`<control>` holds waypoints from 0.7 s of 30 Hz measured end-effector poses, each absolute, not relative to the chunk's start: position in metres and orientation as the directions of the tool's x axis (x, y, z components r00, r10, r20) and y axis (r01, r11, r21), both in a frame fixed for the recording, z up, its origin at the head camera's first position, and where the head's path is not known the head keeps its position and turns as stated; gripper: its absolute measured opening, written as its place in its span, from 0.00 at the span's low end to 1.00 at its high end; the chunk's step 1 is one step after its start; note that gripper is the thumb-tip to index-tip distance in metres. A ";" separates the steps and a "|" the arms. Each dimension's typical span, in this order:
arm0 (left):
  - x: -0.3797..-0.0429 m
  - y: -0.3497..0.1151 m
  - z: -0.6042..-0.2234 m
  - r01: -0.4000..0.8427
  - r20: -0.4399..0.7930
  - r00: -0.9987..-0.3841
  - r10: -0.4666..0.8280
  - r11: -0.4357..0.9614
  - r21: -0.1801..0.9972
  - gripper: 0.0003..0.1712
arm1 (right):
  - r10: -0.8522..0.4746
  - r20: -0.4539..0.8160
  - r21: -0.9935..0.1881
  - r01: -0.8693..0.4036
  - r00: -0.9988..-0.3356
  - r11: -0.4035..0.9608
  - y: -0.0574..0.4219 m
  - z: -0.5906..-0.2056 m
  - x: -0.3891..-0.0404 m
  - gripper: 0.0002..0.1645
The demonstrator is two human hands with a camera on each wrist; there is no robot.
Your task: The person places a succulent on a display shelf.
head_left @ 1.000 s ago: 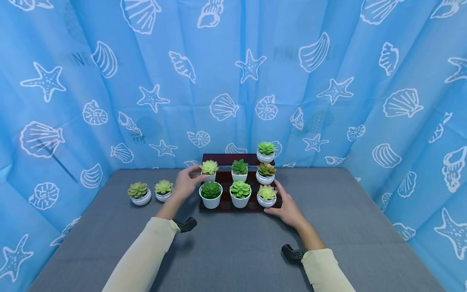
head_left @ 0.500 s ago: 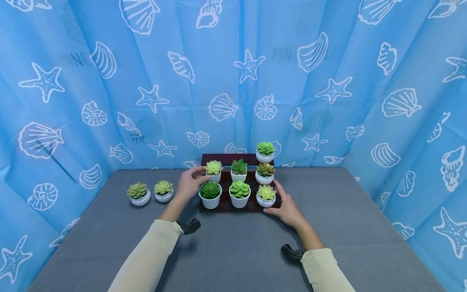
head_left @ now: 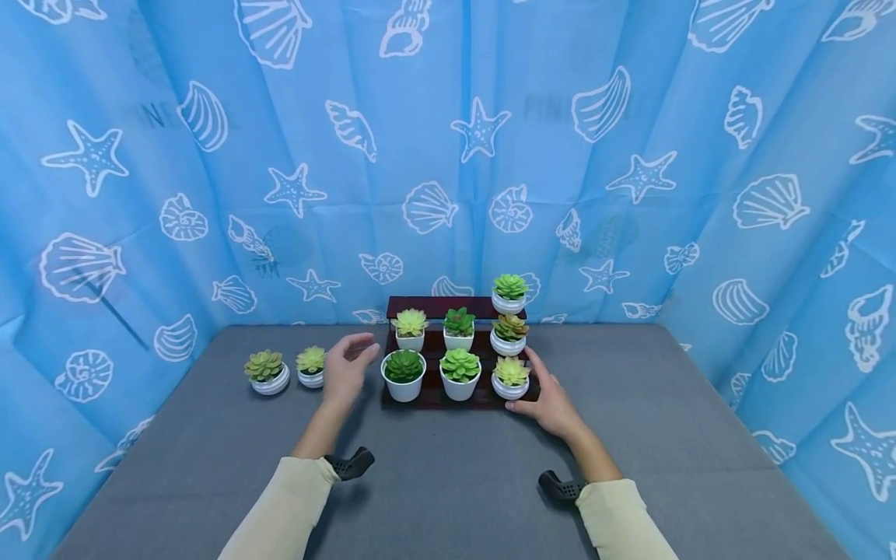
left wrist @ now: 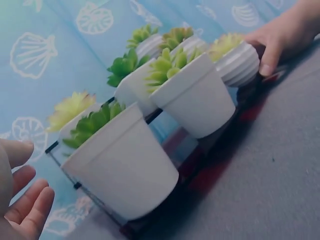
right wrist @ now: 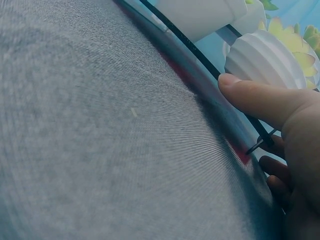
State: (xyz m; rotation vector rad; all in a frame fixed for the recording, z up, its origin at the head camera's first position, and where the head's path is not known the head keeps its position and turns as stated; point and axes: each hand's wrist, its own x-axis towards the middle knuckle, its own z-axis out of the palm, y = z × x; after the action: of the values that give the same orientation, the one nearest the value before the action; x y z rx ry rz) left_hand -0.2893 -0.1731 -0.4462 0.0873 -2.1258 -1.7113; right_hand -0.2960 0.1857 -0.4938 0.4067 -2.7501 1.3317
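A dark red three-tier plant stand [head_left: 432, 401] with thin black rails bears several potted succulents. My left hand [head_left: 343, 372] is off its left end, holding nothing, fingers loosely bent. Nearest to it are a pale yellow-green succulent [head_left: 410, 322] in a white pot on the middle tier and a dark green succulent [head_left: 404, 367] in a round white pot on the bottom tier. At the stand's right end my right hand [head_left: 556, 403] grips the corner, thumb [right wrist: 250, 95] along the front rail and fingers round the side. Right beside that thumb is a ribbed white pot [right wrist: 265, 60] with a yellowish succulent.
Two more succulents in ribbed white pots, one at the far left [head_left: 267, 372] and one beside my left hand [head_left: 311, 366], sit on the grey cloth-covered table [head_left: 448, 482]. A blue seashell-print curtain [head_left: 448, 155] hangs behind the table.
My left hand has let go of the pale yellow-green succulent's pot on the middle tier, after shifting it slightly right, and has drawn back left. The right hand has stayed put.
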 end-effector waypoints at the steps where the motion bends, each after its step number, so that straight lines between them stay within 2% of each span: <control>1: -0.287 -0.175 -0.448 0.202 0.267 -0.914 -0.304 0.229 0.952 0.15 | -0.209 0.167 -0.764 -0.261 -0.964 0.591 0.185 -0.494 -0.296 0.66; 7: -0.274 -0.189 -0.456 0.173 0.226 -0.920 -0.320 0.187 0.967 0.13 | -0.210 0.176 -0.763 -0.268 -0.962 0.588 0.185 -0.494 -0.295 0.65; 15: -0.257 -0.214 -0.471 0.149 0.209 -0.937 -0.281 0.221 0.964 0.13 | -0.214 0.171 -0.759 -0.267 -0.962 0.595 0.185 -0.494 -0.294 0.65; 21: -0.250 -0.231 -0.477 0.071 0.156 -0.935 -0.317 0.261 0.963 0.14 | -0.212 0.178 -0.759 -0.271 -0.961 0.592 0.185 -0.494 -0.295 0.65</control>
State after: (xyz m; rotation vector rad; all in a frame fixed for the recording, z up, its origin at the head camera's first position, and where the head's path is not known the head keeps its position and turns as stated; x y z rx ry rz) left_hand -0.2497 -0.2312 -0.4768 0.2257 -2.2202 -1.7202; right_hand -0.2954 0.1845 -0.4942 0.4166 -2.7411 1.3255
